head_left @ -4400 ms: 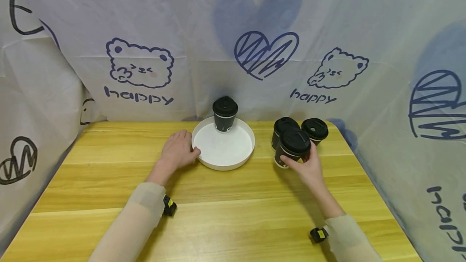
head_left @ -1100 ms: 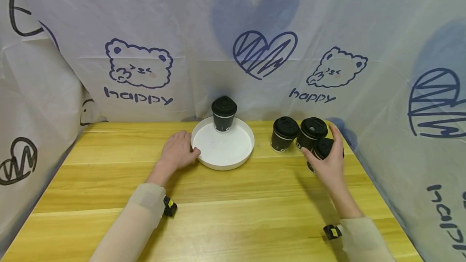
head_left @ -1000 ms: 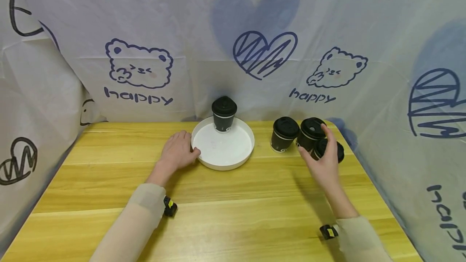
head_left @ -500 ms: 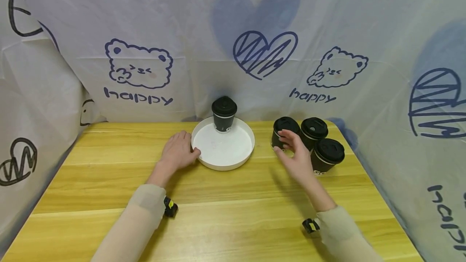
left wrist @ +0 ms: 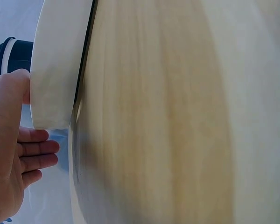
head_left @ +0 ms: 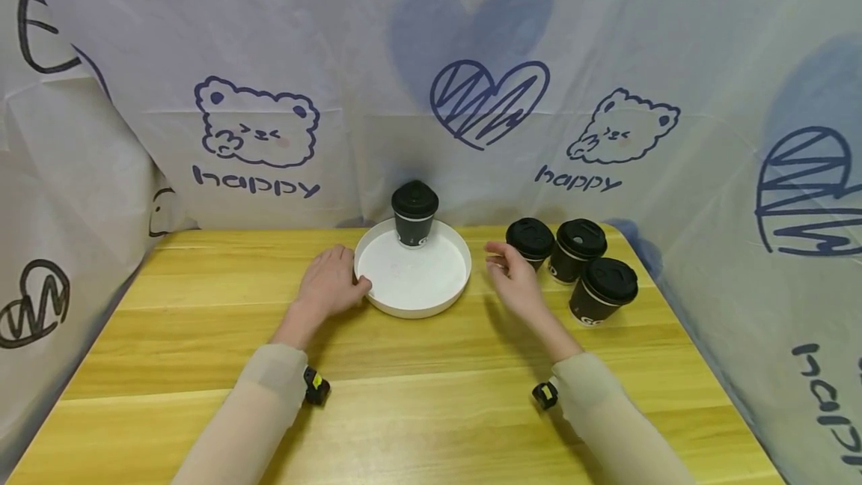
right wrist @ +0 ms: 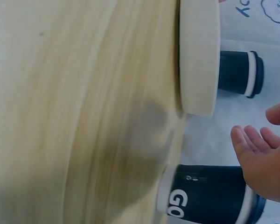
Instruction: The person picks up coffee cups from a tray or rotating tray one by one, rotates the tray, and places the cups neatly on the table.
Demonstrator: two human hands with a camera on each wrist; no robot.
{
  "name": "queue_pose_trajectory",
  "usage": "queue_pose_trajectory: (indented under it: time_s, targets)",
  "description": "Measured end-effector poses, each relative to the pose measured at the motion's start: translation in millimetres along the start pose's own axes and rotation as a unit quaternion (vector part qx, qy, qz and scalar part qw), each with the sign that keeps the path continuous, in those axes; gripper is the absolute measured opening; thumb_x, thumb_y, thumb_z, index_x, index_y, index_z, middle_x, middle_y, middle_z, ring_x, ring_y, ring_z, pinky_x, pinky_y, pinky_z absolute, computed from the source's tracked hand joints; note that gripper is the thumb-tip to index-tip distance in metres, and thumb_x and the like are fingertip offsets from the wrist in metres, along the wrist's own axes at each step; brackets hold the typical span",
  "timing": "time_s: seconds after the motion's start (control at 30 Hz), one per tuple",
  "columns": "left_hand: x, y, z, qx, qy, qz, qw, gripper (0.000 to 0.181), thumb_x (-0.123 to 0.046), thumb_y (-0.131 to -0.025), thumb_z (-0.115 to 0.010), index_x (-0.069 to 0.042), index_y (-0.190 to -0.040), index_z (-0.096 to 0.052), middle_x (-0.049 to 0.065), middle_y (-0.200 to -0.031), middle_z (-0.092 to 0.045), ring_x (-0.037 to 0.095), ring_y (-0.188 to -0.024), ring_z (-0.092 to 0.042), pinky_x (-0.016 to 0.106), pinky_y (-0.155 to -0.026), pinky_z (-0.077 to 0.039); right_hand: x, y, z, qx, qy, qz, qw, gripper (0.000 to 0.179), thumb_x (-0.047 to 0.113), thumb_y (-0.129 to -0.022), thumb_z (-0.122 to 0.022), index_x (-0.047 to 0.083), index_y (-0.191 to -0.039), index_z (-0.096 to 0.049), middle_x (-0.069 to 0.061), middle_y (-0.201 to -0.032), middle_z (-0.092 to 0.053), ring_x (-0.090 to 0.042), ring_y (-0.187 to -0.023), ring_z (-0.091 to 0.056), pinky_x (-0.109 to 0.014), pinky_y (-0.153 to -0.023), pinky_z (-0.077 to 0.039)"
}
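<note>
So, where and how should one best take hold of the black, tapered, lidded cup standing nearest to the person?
Probably around the wall of that tapered black cup, below its wider lid, coming from the front right: it stands upright, with another lidded black cup close behind.

Booth: cloth walls (head_left: 337,28), wooden table (head_left: 417,425)
</note>
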State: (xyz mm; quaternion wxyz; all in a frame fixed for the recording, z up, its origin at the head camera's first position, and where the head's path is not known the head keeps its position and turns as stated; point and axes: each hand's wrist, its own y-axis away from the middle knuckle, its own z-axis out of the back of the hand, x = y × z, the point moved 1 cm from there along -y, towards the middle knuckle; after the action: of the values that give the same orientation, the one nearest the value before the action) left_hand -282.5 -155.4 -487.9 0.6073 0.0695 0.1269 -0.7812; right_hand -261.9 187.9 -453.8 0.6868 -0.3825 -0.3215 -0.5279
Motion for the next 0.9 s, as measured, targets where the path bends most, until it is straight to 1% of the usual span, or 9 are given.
queue_pose_trajectory:
  time_s: [0.17,0.33,0.43,0.57,0.67,0.9]
  targets:
    - [0.0,0.3,-1.0,-0.004,0.003,0.001,1.0000,0.058,-0.039,-0.091,-0.059,0.008,-0.124,-0.056,0.021,-0.119,-0.057,0.038,-0.113,-0.053,0.052,-0.107,-0.044,-5.7,-10.5,-11.0,0.016,0.022,-0.029,0.9992,0.043,0.007,-0.105,-0.050,-0.003,-0.147,-0.049,-0.020,-0.147,-0.054,-0.037,-0.132,-0.056,-0.050,-0.109,-0.047]
    - [0.4,0.2,-1.8,-0.010,0.006,0.002,0.9999,0.056,-0.039,-0.090,-0.059,0.008,-0.121,-0.056,0.021,-0.116,-0.057,0.038,-0.112,-0.054,0.052,-0.106,-0.044,-13.2,-21.7,-21.0,0.031,0.055,-0.059,0.9962,0.048,0.008,-0.104,-0.051,-0.004,-0.150,-0.047,-0.020,-0.150,-0.053,-0.037,-0.133,-0.056,-0.047,-0.108,-0.050]
    - [0.5,0.2,-1.9,-0.010,0.008,0.002,0.9999,0.056,-0.039,-0.090,-0.059,0.008,-0.122,-0.056,0.021,-0.117,-0.057,0.039,-0.112,-0.054,0.053,-0.106,-0.044,-16.1,-27.1,-25.6,0.040,0.072,-0.070,0.9941,0.050,0.008,-0.103,-0.052,-0.005,-0.152,-0.045,-0.021,-0.151,-0.052,-0.037,-0.133,-0.057,-0.047,-0.106,-0.051]
    - [1.1,-0.5,-3.0,-0.008,0.009,0.003,0.9999,0.056,-0.039,-0.091,-0.059,0.008,-0.122,-0.056,0.021,-0.117,-0.057,0.039,-0.113,-0.053,0.053,-0.107,-0.043,-18.1,-32.4,-31.4,0.040,0.088,-0.074,0.9926,0.051,0.006,-0.101,-0.054,-0.007,-0.150,-0.046,-0.024,-0.149,-0.054,-0.039,-0.130,-0.060,-0.046,-0.105,-0.053]
    - [1.8,-1.0,-4.1,-0.008,0.008,0.003,0.9999,0.055,-0.038,-0.091,-0.059,0.007,-0.122,-0.056,0.020,-0.116,-0.056,0.038,-0.112,-0.053,0.052,-0.107,-0.043,-18.8,-34.9,-35.4,0.036,0.083,-0.076,0.9930,0.051,0.004,-0.100,-0.053,-0.008,-0.149,-0.048,-0.026,-0.147,-0.055,-0.039,-0.129,-0.061,-0.045,-0.104,-0.053]
    - [3.5,-1.6,-5.4,-0.005,0.018,0.007,0.9998,0.056,-0.038,-0.092,-0.058,0.008,-0.124,-0.055,0.021,-0.117,-0.056,0.039,-0.112,-0.053,0.053,-0.107,-0.043,-19.7,-37.2,-41.3,0.030,0.054,-0.096,0.9934,0.050,0.003,-0.099,-0.048,-0.006,-0.149,-0.050,-0.023,-0.147,-0.056,-0.036,-0.129,-0.062,-0.041,-0.100,-0.055]
